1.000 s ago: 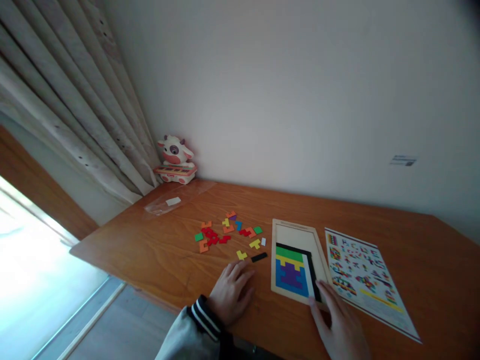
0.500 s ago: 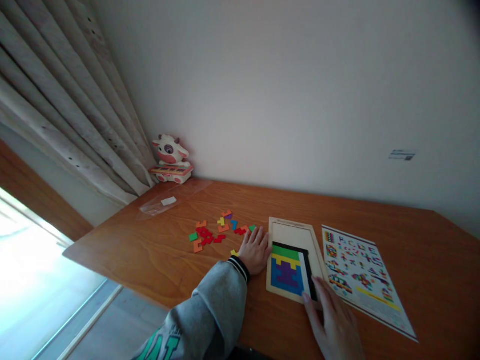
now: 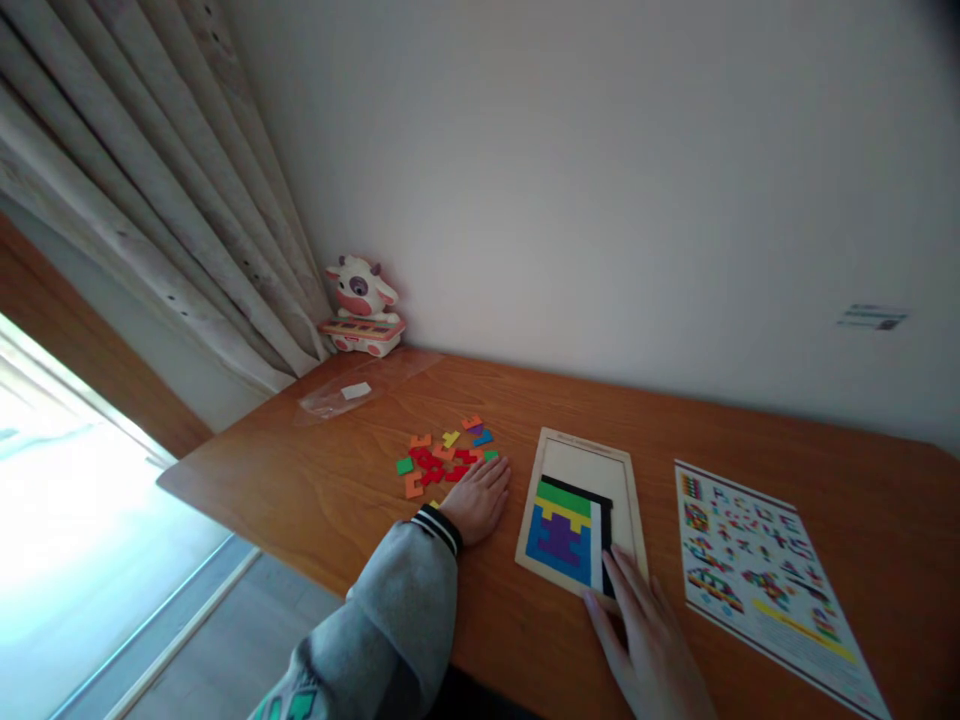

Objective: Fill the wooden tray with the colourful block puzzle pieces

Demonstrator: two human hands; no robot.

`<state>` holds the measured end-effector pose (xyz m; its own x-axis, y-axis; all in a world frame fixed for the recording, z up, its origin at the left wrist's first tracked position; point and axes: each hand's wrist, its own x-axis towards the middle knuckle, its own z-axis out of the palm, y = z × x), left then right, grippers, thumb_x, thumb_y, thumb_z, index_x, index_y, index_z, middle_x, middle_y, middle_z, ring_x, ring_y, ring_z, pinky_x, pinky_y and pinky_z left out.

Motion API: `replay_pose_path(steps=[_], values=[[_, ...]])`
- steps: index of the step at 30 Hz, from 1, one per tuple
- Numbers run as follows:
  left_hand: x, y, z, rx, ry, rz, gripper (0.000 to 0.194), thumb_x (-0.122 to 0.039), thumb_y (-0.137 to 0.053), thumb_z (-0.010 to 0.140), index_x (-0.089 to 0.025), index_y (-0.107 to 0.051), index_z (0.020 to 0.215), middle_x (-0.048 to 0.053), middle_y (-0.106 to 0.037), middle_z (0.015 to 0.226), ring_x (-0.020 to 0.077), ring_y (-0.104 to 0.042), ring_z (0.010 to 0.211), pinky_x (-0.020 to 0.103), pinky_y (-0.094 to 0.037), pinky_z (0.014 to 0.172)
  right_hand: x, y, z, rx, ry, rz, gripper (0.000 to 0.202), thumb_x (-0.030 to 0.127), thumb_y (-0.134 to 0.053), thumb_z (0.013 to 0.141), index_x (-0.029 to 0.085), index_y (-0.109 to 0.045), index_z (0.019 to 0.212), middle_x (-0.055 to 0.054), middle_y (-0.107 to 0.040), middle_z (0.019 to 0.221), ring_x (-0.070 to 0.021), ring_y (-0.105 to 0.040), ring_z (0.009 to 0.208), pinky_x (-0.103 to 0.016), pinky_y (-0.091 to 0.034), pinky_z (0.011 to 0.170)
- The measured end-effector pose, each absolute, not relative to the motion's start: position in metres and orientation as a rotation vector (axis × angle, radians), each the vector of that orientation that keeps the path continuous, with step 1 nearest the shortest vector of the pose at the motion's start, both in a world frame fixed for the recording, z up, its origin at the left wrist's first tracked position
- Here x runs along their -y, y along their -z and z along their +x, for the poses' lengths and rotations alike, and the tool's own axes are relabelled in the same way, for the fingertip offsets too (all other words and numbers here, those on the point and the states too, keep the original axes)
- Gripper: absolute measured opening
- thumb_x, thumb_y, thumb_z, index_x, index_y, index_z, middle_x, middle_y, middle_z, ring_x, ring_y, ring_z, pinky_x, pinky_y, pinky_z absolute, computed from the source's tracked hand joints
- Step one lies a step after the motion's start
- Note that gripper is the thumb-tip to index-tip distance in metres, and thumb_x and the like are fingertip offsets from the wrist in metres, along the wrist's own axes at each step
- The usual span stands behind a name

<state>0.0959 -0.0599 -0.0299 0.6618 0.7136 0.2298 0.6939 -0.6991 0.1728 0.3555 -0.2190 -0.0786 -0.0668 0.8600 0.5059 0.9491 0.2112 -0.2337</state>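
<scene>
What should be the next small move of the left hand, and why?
Perhaps the left hand should pick up one of the loose pieces: they lie beside it, and the board has bare space while the right hand is at its near edge.

Your left hand [image 3: 478, 500] reaches farther forward than your right hand [image 3: 652, 640], both palm down.
Your left forearm [image 3: 394, 620] slants in from the lower left, sleeved to the wrist, and that hand's fingers [image 3: 489, 474] stretch forward, close together. Your right hand enters at the bottom edge, its thumb [image 3: 602, 620] parted from the outstretched fingers.
</scene>
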Motion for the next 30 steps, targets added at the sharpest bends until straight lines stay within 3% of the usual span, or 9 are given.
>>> replay_pose_path(steps=[5, 10, 16, 21, 30], values=[[0.072, 0.024, 0.078, -1.186, -0.474, 2.794, 0.041, -0.023, -0.034, 0.102, -0.015, -0.051, 0.137, 0.011, -0.049, 0.148, 0.0258, -0.042, 0.139, 0.052, -0.033, 0.117, 0.218, 0.075, 0.338, 2.052, 0.185, -1.567, 0.064, 0.051, -0.044, 0.097, 0.02, -0.03, 0.151, -0.016, -0.051, 0.146, -0.0351, -0.053, 0.129, -0.056, -0.045, 0.106], [0.081, 0.02, 0.064, -1.318, -0.742, 2.706, 0.035, -0.026, -0.044, 0.099, -0.017, -0.058, 0.129, 0.012, -0.058, 0.137, 0.0279, -0.049, 0.132, 0.056, -0.036, 0.114, 0.225, 0.065, 0.337, 1.884, 0.057, -1.611, 0.067, 0.05, -0.045, 0.097, 0.017, -0.027, 0.152, -0.018, -0.046, 0.149, -0.0334, -0.05, 0.132, -0.052, -0.047, 0.105], [0.095, 0.022, 0.044, -1.426, -0.924, 2.609, 0.035, -0.025, -0.049, 0.095, -0.017, -0.057, 0.128, 0.014, -0.058, 0.133, 0.0287, -0.049, 0.129, 0.053, -0.044, 0.108, 0.232, 0.058, 0.342, 1.695, 0.023, -1.727, 0.066, 0.057, -0.047, 0.093, 0.017, -0.037, 0.144, -0.02, -0.057, 0.135, -0.0361, -0.058, 0.12, -0.055, -0.05, 0.099], [0.112, 0.025, 0.037, -1.439, -0.911, 2.629, 0.036, -0.024, -0.05, 0.095, -0.018, -0.056, 0.13, 0.013, -0.056, 0.136, 0.029, -0.05, 0.13, 0.053, -0.046, 0.108, 0.233, 0.056, 0.341, 1.839, 0.061, -1.704, 0.053, 0.052, -0.047, 0.094, 0.024, -0.045, 0.139, -0.015, -0.053, 0.139, -0.0353, -0.054, 0.123, -0.055, -0.047, 0.102], [0.138, 0.031, 0.039, -1.441, -0.88, 2.627, 0.033, -0.025, -0.051, 0.094, -0.021, -0.061, 0.126, 0.01, -0.064, 0.128, 0.0258, -0.059, 0.119, 0.046, -0.052, 0.102, 0.231, 0.063, 0.34, 1.906, 0.198, -1.717, 0.048, 0.058, -0.042, 0.093, 0.028, -0.058, 0.126, -0.014, -0.052, 0.14, -0.0386, -0.057, 0.119, -0.06, -0.049, 0.096]])
